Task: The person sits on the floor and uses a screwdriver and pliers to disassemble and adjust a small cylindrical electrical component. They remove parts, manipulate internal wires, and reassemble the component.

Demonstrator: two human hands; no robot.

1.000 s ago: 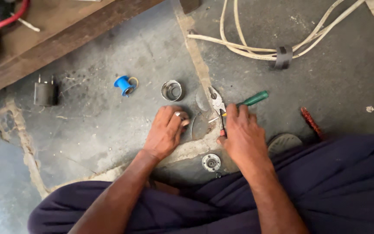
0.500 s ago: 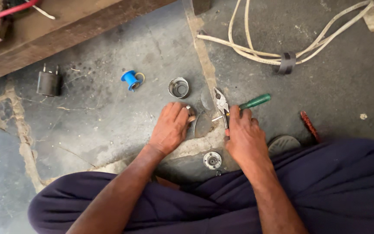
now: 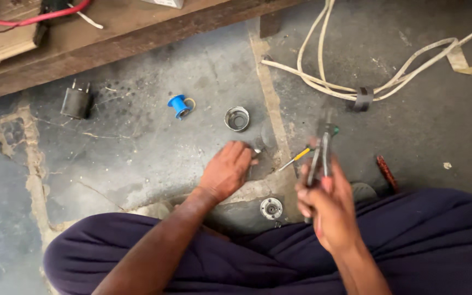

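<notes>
While the left hand (image 3: 226,170) lies palm-down on the grey concrete floor (image 3: 137,147), its fingers reach forward and close on a small metal part (image 3: 257,149) at their tips; the part is mostly hidden, so its exact shape cannot be told. The right hand (image 3: 326,205) is lifted off the floor at about four o'clock from the left and is wrapped in a fist around the handles of a pair of pliers (image 3: 319,155), whose jaws point toward twelve o'clock (the tool is blurred, so whether its jaws are parted is unclear). A thin yellow-tipped wire or rod (image 3: 295,159) shows just beside the pliers at their nine o'clock side.

At twelve o'clock from the left hand stands an open metal cap (image 3: 237,118), near but not touching the fingers. A blue spool (image 3: 179,105) lies at eleven o'clock, and a black plug adapter (image 3: 76,101) sits well apart at ten o'clock. A round metal fitting (image 3: 271,208) rests between the two forearms, close to the dark trousers (image 3: 422,240). White cable (image 3: 323,76) loops at one o'clock, bound by a dark tape ring (image 3: 363,99). A red-handled tool (image 3: 387,173) lies at three o'clock from the right hand. A wooden beam (image 3: 110,38) runs along the upper edge.
</notes>
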